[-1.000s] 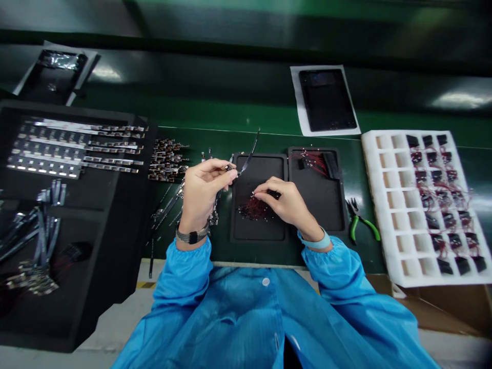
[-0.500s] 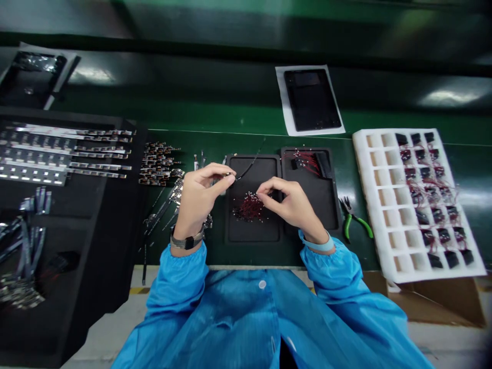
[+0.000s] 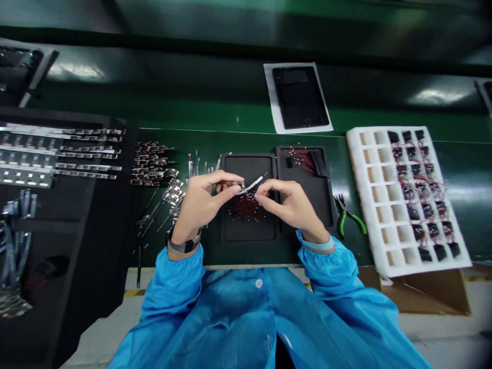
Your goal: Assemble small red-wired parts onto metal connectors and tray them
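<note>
Flex cable (image 3: 252, 184), one, narrow, pale on the face that shows, with a darker tip; located above the left dark tray (image 3: 249, 234), pinched at its near end between thumb and fingers of the left hand (image 3: 203, 200), its free end rising toward the right hand (image 3: 290, 202). Right hand: thumb and forefinger brought together beside the cable and over the edge of the wire pile; whether anything is caught between those tips cannot be told. Handling, as judged: very light, thin and springy, holding a gentle curve unsupported, likely smooth enough to slide in a loose pinch; creasing would be the main hazard, with the small fittings at its ends probably the most delicate parts. Recommended hold: a light fingertip pinch at the stiffer-looking near end, strip left unbent. Red-wired parts (image 3: 246, 209), one tangled pile, pale-tipped, in the same tray beneath the hands; fine leads, presumably soft and prone to snagging, best lifted singly by the body rather than pulled by the wire. Adjacent: right dark tray (image 3: 307, 202) with further red leads (image 3: 304, 160); green-handled pliers (image 3: 348, 218), handles spread, lying beside it on the bench.
</note>
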A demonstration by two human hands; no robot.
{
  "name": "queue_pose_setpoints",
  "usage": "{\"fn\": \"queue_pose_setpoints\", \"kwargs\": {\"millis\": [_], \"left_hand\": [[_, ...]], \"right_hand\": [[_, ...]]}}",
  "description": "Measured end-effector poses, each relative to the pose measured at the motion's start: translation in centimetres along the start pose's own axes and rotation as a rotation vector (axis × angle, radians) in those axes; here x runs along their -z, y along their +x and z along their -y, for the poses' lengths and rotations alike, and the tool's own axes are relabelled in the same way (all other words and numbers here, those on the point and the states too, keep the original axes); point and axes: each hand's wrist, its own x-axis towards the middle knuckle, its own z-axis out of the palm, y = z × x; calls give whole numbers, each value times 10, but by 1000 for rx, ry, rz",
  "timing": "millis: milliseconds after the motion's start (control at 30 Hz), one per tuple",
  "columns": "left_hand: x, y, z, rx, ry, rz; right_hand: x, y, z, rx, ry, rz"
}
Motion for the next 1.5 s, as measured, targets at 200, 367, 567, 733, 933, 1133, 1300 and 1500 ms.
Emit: {"fn": "queue_pose_setpoints", "kwargs": {"millis": [200,367,567,733,933,1133,1300,1500], "left_hand": [[-4,0,-7,45,41,230],[-5,-1,-6,31,131,296],[-5,0,-9,66,216,345],[-3,0,-9,74,241,379],[-3,-1,-8,78,229,380],[-8,1,-9,79,263,363],[-11,1,-6,77,258,333],[-9,1,-3,100,191,302]], "right_hand": [[3,-1,0,-96,55,93],[8,-1,0,-155,55,180],[10,-1,-2,-199,67,251],[8,-1,-5,-227,112,294],[9,-1,-4,-231,132,274],[8,-2,-7,-285,122,252],[7,-1,-9,-315,122,222],[9,-1,-7,-299,145,238]]}}
